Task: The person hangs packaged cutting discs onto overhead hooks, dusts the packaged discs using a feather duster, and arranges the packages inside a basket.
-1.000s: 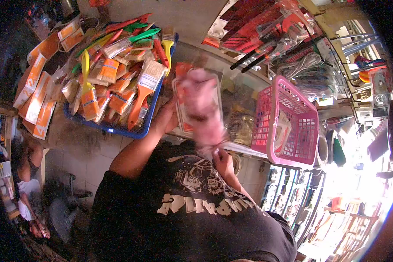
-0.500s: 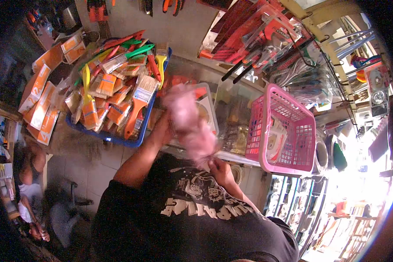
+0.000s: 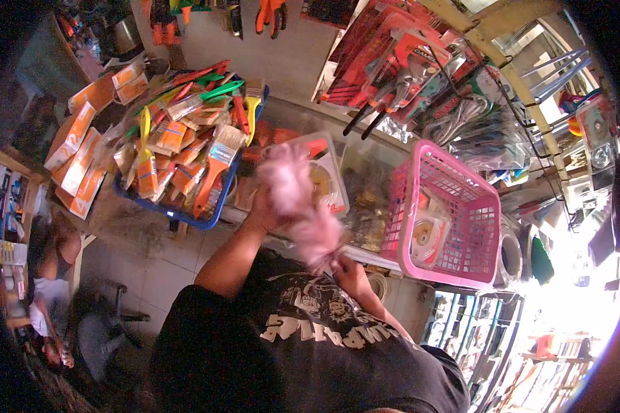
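A crumpled pink cloth (image 3: 286, 175), blurred by motion, stretches between my two hands in front of my chest. My left hand (image 3: 265, 206) is closed on its upper part, with most of the fingers hidden behind the folds. Lower and to the right, my right hand (image 3: 350, 275) pinches the bottom end of the cloth. A small dark bit shows at those fingertips, too small to make out. Behind the cloth, a packaged disc (image 3: 327, 175) lies on the glass counter, partly covered from view.
A blue tray (image 3: 200, 221) heaped with paintbrushes (image 3: 217, 165) is at left, beside orange-and-white boxes (image 3: 79, 168). To the right stands a pink basket (image 3: 486, 279) with packaged discs (image 3: 430, 234). Packaged tools (image 3: 399, 76) hang above. A person (image 3: 52, 296) is at lower left.
The view has shifted slightly, so the tray and basket appear a little lower. The pink cloth stays between both hands, its folds changed and lower in view.
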### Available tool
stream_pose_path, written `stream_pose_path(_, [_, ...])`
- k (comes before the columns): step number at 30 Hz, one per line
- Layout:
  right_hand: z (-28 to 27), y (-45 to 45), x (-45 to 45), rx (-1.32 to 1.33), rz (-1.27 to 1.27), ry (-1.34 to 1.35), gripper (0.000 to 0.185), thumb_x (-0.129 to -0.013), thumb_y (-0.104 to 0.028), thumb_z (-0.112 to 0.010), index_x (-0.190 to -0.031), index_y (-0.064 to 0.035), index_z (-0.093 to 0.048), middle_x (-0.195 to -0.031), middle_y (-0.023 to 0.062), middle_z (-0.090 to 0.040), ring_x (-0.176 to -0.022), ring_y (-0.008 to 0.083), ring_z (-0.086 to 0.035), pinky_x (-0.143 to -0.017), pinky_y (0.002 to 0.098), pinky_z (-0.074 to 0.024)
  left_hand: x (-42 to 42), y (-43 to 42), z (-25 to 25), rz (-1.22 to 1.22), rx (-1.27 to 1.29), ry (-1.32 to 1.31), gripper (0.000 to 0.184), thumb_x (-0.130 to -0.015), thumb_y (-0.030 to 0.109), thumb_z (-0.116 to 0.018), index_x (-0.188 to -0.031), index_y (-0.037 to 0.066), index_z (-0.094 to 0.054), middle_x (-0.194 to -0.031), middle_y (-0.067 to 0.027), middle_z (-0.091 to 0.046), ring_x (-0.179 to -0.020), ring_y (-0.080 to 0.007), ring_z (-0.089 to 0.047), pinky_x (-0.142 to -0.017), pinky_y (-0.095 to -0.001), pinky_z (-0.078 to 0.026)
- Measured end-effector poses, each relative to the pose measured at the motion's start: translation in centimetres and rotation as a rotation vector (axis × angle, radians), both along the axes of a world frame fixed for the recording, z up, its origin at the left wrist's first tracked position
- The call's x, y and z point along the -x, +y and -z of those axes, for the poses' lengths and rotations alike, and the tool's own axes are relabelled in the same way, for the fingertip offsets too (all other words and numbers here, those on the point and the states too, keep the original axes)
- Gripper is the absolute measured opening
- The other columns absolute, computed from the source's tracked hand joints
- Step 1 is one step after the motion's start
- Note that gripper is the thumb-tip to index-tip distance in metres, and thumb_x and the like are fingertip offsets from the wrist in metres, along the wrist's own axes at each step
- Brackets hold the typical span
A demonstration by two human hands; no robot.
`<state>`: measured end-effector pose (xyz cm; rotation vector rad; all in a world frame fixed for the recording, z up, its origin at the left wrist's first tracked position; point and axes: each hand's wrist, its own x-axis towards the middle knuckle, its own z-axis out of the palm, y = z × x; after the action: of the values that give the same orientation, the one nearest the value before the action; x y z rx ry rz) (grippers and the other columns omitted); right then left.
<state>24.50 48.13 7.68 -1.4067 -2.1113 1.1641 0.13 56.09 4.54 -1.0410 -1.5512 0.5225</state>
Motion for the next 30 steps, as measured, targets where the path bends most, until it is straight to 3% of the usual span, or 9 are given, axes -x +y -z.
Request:
stream_pose_path(5, [1.6, 0.5, -0.2, 0.233, 0.035, 0.035, 0.035, -0.092, -0.035, -0.043, -0.087, -0.0011, -0.051, -0.065, 0.0061, -0.046, -0.062, 0.0127, -0.045, -0.058, 0.0301, -0.0391, 1.2, -1.7, -1.4, -0.616, -0.001, 1.871, 0.088, -0.075, 0.074, -0.034, -0.139, 0.014, -0.024, -0.14, -0.0109, -0.031, -0.126, -0.0329, -0.033, -0.101, -0.0532, -0.028])
stream_pose_path(8, [0.3, 0.4, 0.0, 0.119, -0.124, 0.093, 0.034, -0.093, -0.034, -0.044, -0.083, -0.002, -0.05, -0.064, 0.0036, -0.043, -0.059, 0.0112, -0.04, -0.054, 0.0285, -0.0371, 1.4, -0.7, -0.7, -0.732, -0.096, 1.587, 0.074, -0.084, 0.064, -0.031, -0.138, 0.013, -0.026, -0.139, -0.0106, -0.032, -0.126, -0.0296, -0.034, -0.102, -0.0501, -0.028])
stream_pose_path(11, [3.4, 1.1, -1.1, 0.242, 0.035, 0.13, 0.03, -0.092, -0.031, -0.046, -0.09, -0.0007, -0.051, -0.067, 0.0048, -0.047, -0.063, 0.0135, -0.044, -0.06, 0.0309, -0.0405, 1.3, -0.2, -0.4, -0.859, 0.042, 2.215, 0.063, -0.09, 0.052, -0.029, -0.136, 0.009, -0.03, -0.135, -0.0074, -0.038, -0.12, -0.0263, -0.041, -0.101, -0.0454, -0.031])
stream_pose_path(15, [2.9, 1.4, -0.5, -0.264, -0.238, 0.161, 0.035, -0.094, -0.035, -0.042, -0.083, -0.0021, -0.049, -0.064, 0.0026, -0.047, -0.059, 0.0096, -0.044, -0.053, 0.0268, -0.0369, 0.0, -0.9, -5.2, -0.805, 0.079, 2.094, 0.064, -0.089, 0.052, -0.03, -0.135, 0.008, -0.031, -0.135, -0.0092, -0.038, -0.12, -0.0275, -0.04, -0.101, -0.0457, -0.03])
stream_pose_path(19, [2.8, 2.0, -0.9, 0.319, 0.131, 0.011, 0.036, -0.091, -0.036, -0.046, -0.097, -0.0015, -0.056, -0.07, 0.0127, -0.056, -0.069, 0.021, -0.055, -0.068, 0.034, -0.045, -0.5, -0.9, -4.4, -0.859, 0.144, 2.197, 0.066, -0.088, 0.054, -0.029, -0.135, 0.009, -0.031, -0.136, -0.0117, -0.037, -0.122, -0.0291, -0.038, -0.102, -0.0472, -0.028])
stream_pose_path(21, [2.1, 1.8, -0.9, 0.116, 0.026, 0.026, 0.04, -0.091, -0.039, -0.045, -0.091, -0.0008, -0.054, -0.066, 0.0104, -0.054, -0.062, 0.0185, -0.053, -0.062, 0.0328, -0.0439, -0.7, -0.5, -3.7, -0.928, 0.182, 2.278, 0.066, -0.088, 0.055, -0.029, -0.136, 0.009, -0.031, -0.136, -0.0129, -0.036, -0.123, -0.03, -0.036, -0.102, -0.0479, -0.027])
stream_pose_path(25, [3.0, 1.8, -1.3, -0.187, -0.07, 0.167, 0.038, -0.092, -0.038, -0.044, -0.078, -0.0031, -0.049, -0.057, 0.003, -0.046, -0.051, 0.0119, -0.046, -0.048, 0.0291, -0.038, -0.1, 1.0, -1.2, -1.456, 0.24, 2.667, 0.068, -0.087, 0.057, -0.028, -0.136, 0.01, -0.031, -0.137, -0.0153, -0.035, -0.126, -0.0316, -0.034, -0.103, -0.0494, -0.025])
stream_pose_path(27, [3.8, 2.1, -1.7, 0.244, 0.106, 0.176, 0.034, -0.091, -0.035, -0.047, -0.085, -0.0024, -0.054, -0.058, 0.0055, -0.048, -0.054, 0.014, -0.049, -0.052, 0.0311, -0.0408, -1.1, 0.7, -4.6, -0.474, -0.034, 1.669, 0.07, -0.086, 0.058, -0.032, -0.137, 0.01, -0.03, -0.138, -0.0155, -0.034, -0.126, -0.0309, -0.034, -0.102, -0.0494, -0.026])
stream_pose_path(30, [2.9, 1.7, -1.4, 0.129, -0.002, 0.09, 0.035, -0.092, -0.034, -0.046, -0.079, -0.0024, -0.05, -0.056, 0.0033, -0.046, -0.052, 0.0111, -0.046, -0.049, 0.0288, -0.0375, -2.2, -0.6, -4.8, -0.828, 0.17, 2.225, 0.051, -0.091, 0.042, -0.036, -0.129, 0.009, -0.038, -0.123, -0.0092, -0.047, -0.111, -0.0262, -0.047, -0.097, -0.043, -0.038])
